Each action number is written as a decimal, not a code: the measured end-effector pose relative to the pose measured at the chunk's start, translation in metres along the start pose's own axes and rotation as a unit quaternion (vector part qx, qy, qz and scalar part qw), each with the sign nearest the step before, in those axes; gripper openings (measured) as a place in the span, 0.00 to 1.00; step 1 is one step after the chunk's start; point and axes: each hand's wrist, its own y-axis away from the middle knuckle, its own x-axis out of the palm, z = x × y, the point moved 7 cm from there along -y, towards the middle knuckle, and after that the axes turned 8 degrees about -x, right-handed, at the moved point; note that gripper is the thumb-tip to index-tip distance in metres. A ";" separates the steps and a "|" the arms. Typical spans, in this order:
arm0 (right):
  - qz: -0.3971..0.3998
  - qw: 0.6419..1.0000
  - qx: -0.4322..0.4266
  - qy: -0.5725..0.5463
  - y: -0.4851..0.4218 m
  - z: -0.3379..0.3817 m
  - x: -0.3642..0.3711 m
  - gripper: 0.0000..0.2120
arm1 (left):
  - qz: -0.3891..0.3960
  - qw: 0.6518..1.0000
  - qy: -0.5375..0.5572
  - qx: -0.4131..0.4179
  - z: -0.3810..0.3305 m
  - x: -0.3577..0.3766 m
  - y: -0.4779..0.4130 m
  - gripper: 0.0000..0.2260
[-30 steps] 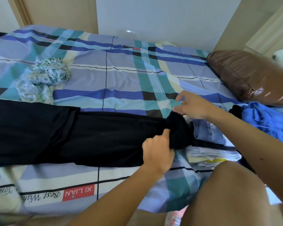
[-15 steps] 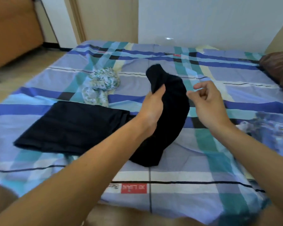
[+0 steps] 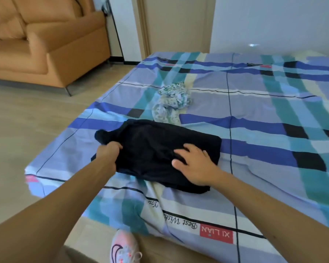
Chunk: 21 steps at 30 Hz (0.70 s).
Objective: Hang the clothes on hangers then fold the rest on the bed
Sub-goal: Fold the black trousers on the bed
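Here, a folded black garment [image 3: 156, 147] is lying near the middle of the frame, on the left part of the bed [image 3: 264, 114], which is covered by a blue, teal and cream checked sheet. The left hand [image 3: 110, 151] is gripping a bunch of fabric at the garment's left edge, its fingers curled round it and a knob of cloth sticking out just above the fist. The right hand [image 3: 195, 168] is resting flat on the garment's right half, fingers spread and straight (holding nothing, only pressing down). Just above the garment, a crumpled green-and-white patterned cloth [image 3: 172, 103] is sitting on the sheet. An orange sofa [image 3: 46, 46] is standing in the upper left, and a pink shoe [image 3: 123, 247] is showing at the bottom edge beside the wooden floor [image 3: 27, 133].
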 end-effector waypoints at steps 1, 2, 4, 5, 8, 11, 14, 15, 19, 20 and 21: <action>0.021 1.000 0.010 -0.009 0.001 -0.003 0.010 0.27 | -0.023 1.000 -0.019 -0.004 0.003 -0.009 -0.010 0.20; 0.001 1.000 0.010 -0.029 0.004 -0.005 0.013 0.28 | -0.050 0.998 -0.035 0.002 0.001 -0.016 -0.018 0.22; -0.178 0.982 0.013 -0.064 0.016 -0.011 -0.008 0.27 | -0.134 0.979 -0.125 0.094 -0.019 -0.030 -0.023 0.28; -0.270 0.958 0.040 -0.083 0.026 -0.020 -0.020 0.25 | -0.173 0.945 -0.208 0.184 -0.036 -0.030 -0.021 0.29; -0.342 0.894 0.174 -0.231 0.051 -0.056 -0.027 0.28 | -0.107 0.790 -0.380 0.469 -0.071 0.011 0.005 0.24; -0.279 0.857 0.248 -0.355 0.056 -0.080 -0.011 0.39 | 0.089 0.638 -0.494 0.584 -0.055 0.064 0.022 0.24; -0.244 0.832 0.231 -0.441 0.049 -0.076 -0.005 0.43 | 0.193 0.561 -0.631 0.500 -0.010 0.098 0.019 0.32; -0.238 0.839 0.201 -0.445 0.045 -0.072 -0.006 0.45 | 0.201 0.547 -0.673 0.455 0.003 0.103 0.012 0.33; -0.169 0.892 0.124 -0.401 0.031 -0.052 -0.005 0.41 | 0.198 0.536 -0.726 0.383 0.022 0.111 0.008 0.40; -0.156 0.893 0.119 -0.406 0.029 -0.051 -0.005 0.36 | 0.197 0.537 -0.728 0.380 0.022 0.111 0.011 0.42; -0.151 0.892 0.119 -0.408 0.030 -0.053 -0.008 0.32 | 0.195 0.538 -0.729 0.376 0.023 0.112 0.016 0.43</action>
